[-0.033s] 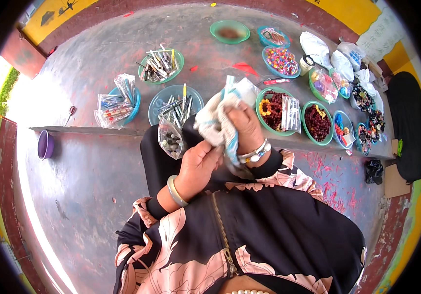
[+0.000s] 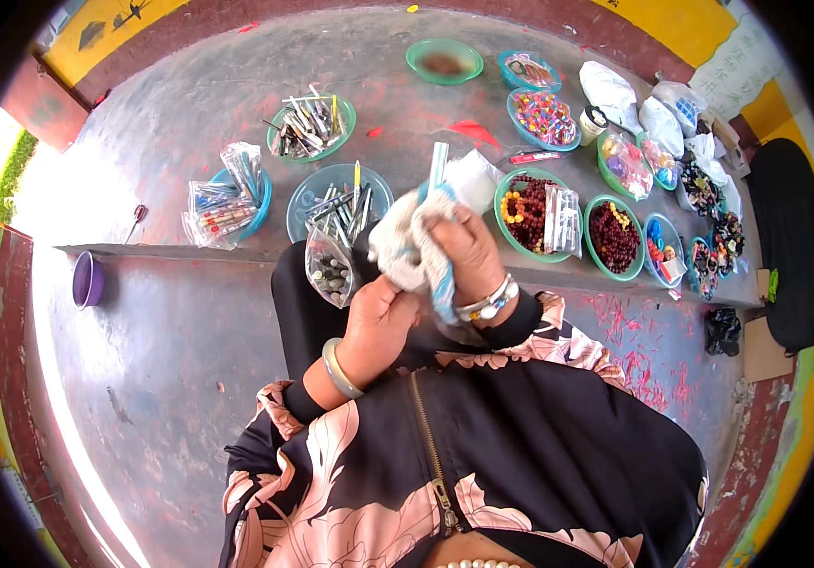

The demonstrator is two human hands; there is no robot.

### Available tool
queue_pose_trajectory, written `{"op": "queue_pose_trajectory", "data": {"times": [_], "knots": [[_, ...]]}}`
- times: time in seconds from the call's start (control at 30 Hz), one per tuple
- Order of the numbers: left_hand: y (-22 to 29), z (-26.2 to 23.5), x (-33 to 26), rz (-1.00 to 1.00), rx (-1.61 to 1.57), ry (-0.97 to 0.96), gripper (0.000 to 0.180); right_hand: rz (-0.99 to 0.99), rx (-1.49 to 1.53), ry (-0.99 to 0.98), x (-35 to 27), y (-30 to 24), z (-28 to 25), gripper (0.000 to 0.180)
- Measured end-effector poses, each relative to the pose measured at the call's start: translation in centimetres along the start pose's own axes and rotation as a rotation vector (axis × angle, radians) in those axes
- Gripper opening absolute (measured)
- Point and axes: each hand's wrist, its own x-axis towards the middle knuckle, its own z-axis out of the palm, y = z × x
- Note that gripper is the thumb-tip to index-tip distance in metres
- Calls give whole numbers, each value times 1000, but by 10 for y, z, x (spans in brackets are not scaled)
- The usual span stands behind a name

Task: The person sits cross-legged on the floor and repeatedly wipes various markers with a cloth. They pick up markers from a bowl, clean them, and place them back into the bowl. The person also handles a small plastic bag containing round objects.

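My right hand (image 2: 468, 251), with bracelets on its wrist, grips a bunched white and blue cloth (image 2: 407, 241) in front of my chest. My left hand (image 2: 378, 327), wearing a pale bangle, sits just below the cloth. It pinches a small clear plastic bag (image 2: 331, 273) with little dark and light pieces inside. The two hands touch at the cloth. A thin pale tube (image 2: 438, 163) sticks up behind the cloth. Whether it is held I cannot tell.
On a raised concrete ledge (image 2: 170, 250) stand green and blue bowls of pens and sticks (image 2: 312, 123), dark red beads (image 2: 525, 208) and coloured beads (image 2: 544, 115). White plastic bags (image 2: 610, 90) lie far right, a purple cup (image 2: 88, 280) left, a black bag (image 2: 790, 246) right.
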Motion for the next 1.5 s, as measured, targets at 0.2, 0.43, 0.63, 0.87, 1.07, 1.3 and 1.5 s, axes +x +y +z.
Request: {"op": "queue_pose_trajectory", "data": {"times": [0.2,0.43,0.63,0.87,1.07,1.3,1.5], "knots": [[12,-14,3,-1,251,-104,14,31,-19,-87,-6,10,-4,22],[54,-43,13,178,201,222,14,-64,-678,-170,3,-11,-26,32],[54,-27,23,77,57,98,25,-287,-973,-311,-5,-10,6,37],[44,-35,22,102,-204,237,24,-167,-1153,-370,-2,-1,-4,32],[54,-87,20,292,-441,468,21,95,-1169,-522,-12,-4,-24,23],[61,-103,-1,324,-214,622,17,344,-965,-426,-21,23,-65,21],[46,-101,-5,426,149,656,28,380,-1011,-412,-13,35,-61,26]]}}
